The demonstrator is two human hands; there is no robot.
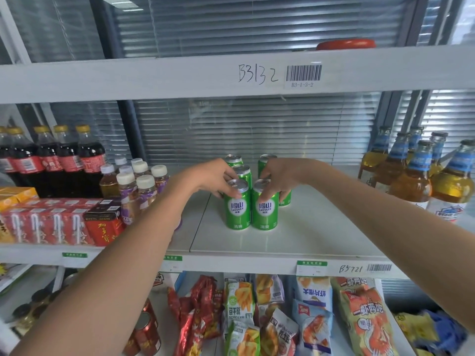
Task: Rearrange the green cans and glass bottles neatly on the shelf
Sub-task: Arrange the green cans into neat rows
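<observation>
Head view shows the green cans point(250, 194) clustered mid-shelf, two at the front touching side by side, others behind. My left hand point(218, 179) pinches the front left can's point(237, 205) rim; my right hand point(279, 179) grips the front right can's point(264, 206) top. They look rigid and smooth, likely slippery, so I judge the rim the surest hold. Glass bottles point(421, 176) stand at three o'clock, well apart, fragile; necks suit gripping. Cola bottles point(54, 160) sit at nine.

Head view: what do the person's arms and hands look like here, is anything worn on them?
Both arms are bare along their whole visible length, with no sleeves in view. The left hand and right hand wear no gloves, and no rings, watch or wristband show. The fingers are uncovered.
</observation>
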